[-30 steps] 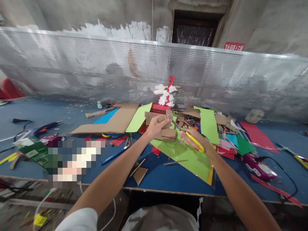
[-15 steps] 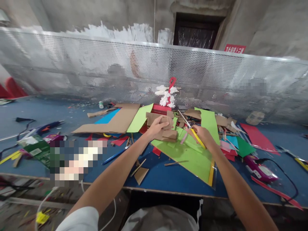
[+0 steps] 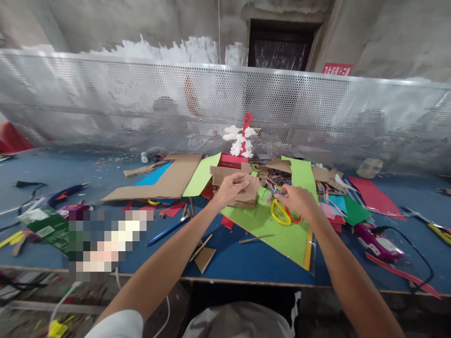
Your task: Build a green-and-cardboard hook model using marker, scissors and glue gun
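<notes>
Green sheet [image 3: 289, 249], scissors [image 3: 275, 203] and cardboard [image 3: 251, 191], with two hands at work.
The right hand [image 3: 299, 199] curls closed about the scissors' metal, rings hanging; slightly beyond, the left hand [image 3: 232, 188] clasps the cardboard, presumably light, stiff yet creasable, best held by its edges.

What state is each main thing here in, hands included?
Left hand: closed on a brown cardboard piece.
Right hand: closed on yellow-handled metal scissors.
Scissors: held near the blades, their opening unclear.
Brown L-shaped cardboard: lying flat.
Slim blue pen-like tool: lying on blue table.
Purple plastic box: black cord apparently plugged in.
Red hooked strip with white clusters: upright.
</notes>
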The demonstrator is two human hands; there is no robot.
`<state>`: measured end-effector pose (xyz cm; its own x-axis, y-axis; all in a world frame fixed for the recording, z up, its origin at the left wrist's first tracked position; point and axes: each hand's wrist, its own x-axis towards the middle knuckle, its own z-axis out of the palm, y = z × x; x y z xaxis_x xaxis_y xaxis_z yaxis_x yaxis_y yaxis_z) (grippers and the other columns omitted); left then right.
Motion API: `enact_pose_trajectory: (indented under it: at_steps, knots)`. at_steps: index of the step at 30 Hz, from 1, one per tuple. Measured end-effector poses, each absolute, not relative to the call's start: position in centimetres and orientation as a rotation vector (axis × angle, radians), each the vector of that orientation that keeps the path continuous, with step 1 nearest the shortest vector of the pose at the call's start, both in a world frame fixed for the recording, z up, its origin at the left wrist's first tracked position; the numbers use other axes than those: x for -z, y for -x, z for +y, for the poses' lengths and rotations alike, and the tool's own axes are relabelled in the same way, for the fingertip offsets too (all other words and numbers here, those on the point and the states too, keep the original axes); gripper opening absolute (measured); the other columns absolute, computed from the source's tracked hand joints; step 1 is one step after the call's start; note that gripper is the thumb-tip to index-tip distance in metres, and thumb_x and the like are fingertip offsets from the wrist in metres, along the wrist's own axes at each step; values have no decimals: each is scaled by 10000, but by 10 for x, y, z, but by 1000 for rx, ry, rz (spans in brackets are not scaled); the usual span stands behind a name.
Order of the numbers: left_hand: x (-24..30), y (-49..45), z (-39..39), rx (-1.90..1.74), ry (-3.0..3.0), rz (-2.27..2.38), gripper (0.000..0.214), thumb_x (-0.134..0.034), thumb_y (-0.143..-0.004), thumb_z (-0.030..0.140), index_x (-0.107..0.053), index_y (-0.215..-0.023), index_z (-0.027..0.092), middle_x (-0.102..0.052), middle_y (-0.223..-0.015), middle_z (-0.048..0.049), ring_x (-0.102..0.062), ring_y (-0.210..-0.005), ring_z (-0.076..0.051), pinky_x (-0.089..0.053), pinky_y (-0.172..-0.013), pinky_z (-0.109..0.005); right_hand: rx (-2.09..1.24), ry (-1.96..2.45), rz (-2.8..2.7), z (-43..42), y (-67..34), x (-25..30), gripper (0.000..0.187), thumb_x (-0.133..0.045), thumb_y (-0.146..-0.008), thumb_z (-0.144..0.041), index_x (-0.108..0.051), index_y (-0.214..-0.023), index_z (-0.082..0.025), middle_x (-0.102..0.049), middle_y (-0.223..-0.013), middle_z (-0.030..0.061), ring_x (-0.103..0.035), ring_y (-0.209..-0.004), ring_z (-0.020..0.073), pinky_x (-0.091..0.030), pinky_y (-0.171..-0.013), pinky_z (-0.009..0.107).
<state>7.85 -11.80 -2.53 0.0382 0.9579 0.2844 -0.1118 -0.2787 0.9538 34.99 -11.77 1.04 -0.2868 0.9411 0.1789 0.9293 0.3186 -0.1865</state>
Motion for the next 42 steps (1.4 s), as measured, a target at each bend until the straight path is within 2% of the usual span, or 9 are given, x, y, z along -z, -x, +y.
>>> enact_pose_trajectory:
  at_steps: [4,6,9,13,17,24,27,34,42]
  knots:
    - [28,-90,-123,-1430,-1429,915,616,-872,-722,539,-737,-1156,124,-769,-933,-81,-702,-844,-200,-634,-764,-340,-754,1087,-2085,-121,-334,-10,425,-621,-940,-521,-635,-1248,-229,-785,-1056,112,-745,-943,275,-560,-798,366]
    - [30,-94,-124,-1394,-1468,883,635,-855,-747,540,-735,-1214,128,-778,-1016,-98,-710,-891,-216,-632,-803,-359,-988,947,-1929,-119,-323,-3,404,-688,-892,-503,-666,-1179,-220,-782,-1030,106,-741,-914,271,-584,-757,365]
    - [33,-95,-124,-1317,-1462,806,665,-841,-773,526,-711,-1308,153,-760,-1154,-106,-707,-968,-222,-615,-881,-377,-1121,856,-1794,-116,-313,8,331,-729,-853,-474,-724,-1039,-201,-776,-987,93,-722,-866,247,-593,-753,363]
    - [36,-88,-121,-1262,-1391,712,687,-856,-773,470,-676,-1372,185,-751,-1152,-81,-704,-974,-199,-588,-962,-403,-1173,854,-1717,-115,-313,10,303,-755,-816,-440,-753,-983,-187,-770,-928,80,-695,-796,214,-577,-752,350]
    - [38,-85,-119,-1264,-1372,708,614,-873,-760,444,-722,-1285,164,-765,-1060,-76,-706,-951,-198,-580,-976,-412,-1143,854,-1720,-117,-315,5,300,-753,-809,-428,-759,-973,-177,-756,-874,69,-668,-741,196,-554,-704,328]
    - [30,-91,-127,-1234,-1329,809,499,-930,-665,476,-770,-988,132,-746,-879,-41,-657,-725,-126,-588,-759,-271,-1186,817,-1807,-117,-316,6,300,-766,-801,-441,-760,-930,-170,-756,-859,56,-652,-699,174,-520,-678,305]
    - [29,-93,-130,-1197,-1272,794,513,-946,-633,488,-752,-956,139,-725,-839,-26,-651,-676,-118,-590,-727,-272,-1264,799,-1762,-116,-317,7,319,-791,-769,-444,-756,-926,-169,-751,-853,52,-657,-718,175,-504,-679,298]
    - [30,-96,-128,-1260,-1493,856,511,-870,-727,542,-729,-1007,139,-740,-849,-38,-676,-748,-153,-600,-750,-285,-1163,848,-1786,-114,-314,10,300,-746,-810,-454,-737,-954,-191,-735,-891,52,-649,-757,185,-527,-718,314]
    - [31,-95,-130,-1213,-1538,842,534,-861,-741,536,-753,-1065,127,-774,-1038,-84,-719,-817,-188,-629,-762,-327,-1127,830,-1796,-118,-310,12,324,-778,-804,-499,-711,-819,-182,-641,-698,3,-597,-631,172,-524,-613,320]
